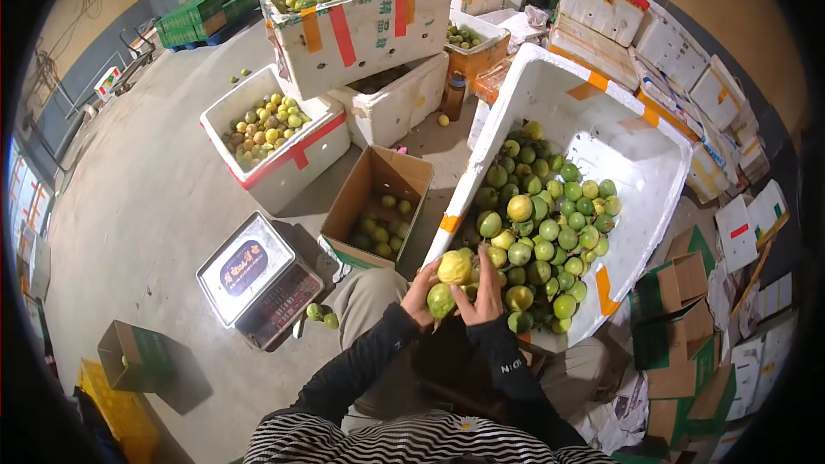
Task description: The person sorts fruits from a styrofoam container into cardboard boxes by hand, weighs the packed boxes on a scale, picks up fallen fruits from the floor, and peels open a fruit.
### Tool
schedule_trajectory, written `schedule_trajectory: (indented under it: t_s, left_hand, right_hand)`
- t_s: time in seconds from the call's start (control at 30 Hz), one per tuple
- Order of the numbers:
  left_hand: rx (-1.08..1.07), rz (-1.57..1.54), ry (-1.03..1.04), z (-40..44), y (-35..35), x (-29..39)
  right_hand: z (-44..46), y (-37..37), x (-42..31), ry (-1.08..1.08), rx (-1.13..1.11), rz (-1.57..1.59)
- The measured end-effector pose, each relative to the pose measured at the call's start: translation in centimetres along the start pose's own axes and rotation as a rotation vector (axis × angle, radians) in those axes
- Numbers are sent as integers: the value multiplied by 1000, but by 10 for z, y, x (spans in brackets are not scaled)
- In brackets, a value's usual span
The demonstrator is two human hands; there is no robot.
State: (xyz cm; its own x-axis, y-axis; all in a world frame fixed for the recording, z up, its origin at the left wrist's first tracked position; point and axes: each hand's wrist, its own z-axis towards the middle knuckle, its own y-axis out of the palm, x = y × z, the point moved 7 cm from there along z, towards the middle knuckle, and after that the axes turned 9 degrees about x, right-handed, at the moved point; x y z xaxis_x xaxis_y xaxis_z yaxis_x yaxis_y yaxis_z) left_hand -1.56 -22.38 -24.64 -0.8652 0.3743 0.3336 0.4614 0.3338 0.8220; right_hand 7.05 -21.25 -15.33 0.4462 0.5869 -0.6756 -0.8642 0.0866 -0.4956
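Observation:
Both hands are together in front of my lap, at the near left corner of a large white foam box (pixel 660 150) of green and yellow-green passion fruits (pixel 550 228). My left hand (pixel 418 296) is curled round a wrinkled yellow passion fruit (pixel 455 267) and a greener passion fruit (pixel 441 300) below it. My right hand (pixel 484 296) closes in from the other side, its fingers against the fruits. How the fruits are shared between the hands is partly hidden. An open cardboard box (pixel 404 174) with more passion fruits stands just beyond my left hand.
A scale (pixel 249 271) stands on the floor at left, with a few loose green fruits (pixel 322 315) beside it. Behind are a red-taped foam box (pixel 296 150) of yellowish fruits and a stacked, full foam box (pixel 369 30). Flattened cartons (pixel 683 335) lie at right.

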Motion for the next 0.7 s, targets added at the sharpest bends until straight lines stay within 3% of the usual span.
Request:
schedule_trajectory:
  t_s: [0.1,0.13,0.17,0.2,0.23,0.27,0.3,0.33,0.37,0.43,0.5,0.57,0.6,0.63,0.7]
  left_hand:
    - [-177,-110,-110,-23,18,9]
    - [-129,-95,-21,-22,23,32]
    - [-280,-60,164,-6,32,71]
    - [-60,-41,379,-12,71,125]
    - [-264,41,493,8,96,182]
    - [-215,161,952,18,124,260]
    - [-245,-79,532,30,164,314]
    - [-315,2,708,19,204,357]
    - [-438,-51,628,56,206,425]
    - [-263,-11,703,28,244,410]
    - [-130,383,961,19,258,368]
    - [-223,777,1112,42,233,299]
    - [-262,925,1144,56,216,257]
    - [39,1431,1402,70,189,220]
    - [38,1508,1591,86,142,148]
  right_hand:
    - [-24,-25,8,117,74,84]
    - [-28,-34,10,181,74,98]
    - [-32,-42,11,246,72,111]
    - [-38,-48,20,267,46,55]
    - [-45,-50,27,282,38,80]
    - [-50,-52,31,256,36,91]
    - [-53,-54,34,233,34,100]
    - [-54,-55,34,216,13,33]
    - [-58,-57,34,211,-4,-36]
    - [-74,-58,49,273,41,32]
    - [-78,-62,47,367,-24,14]
    - [-78,-63,59,424,-19,116]
    - [-65,-71,59,316,10,63]
    - [-47,-79,61,203,35,9]
    - [-7,-83,90,138,67,-65]
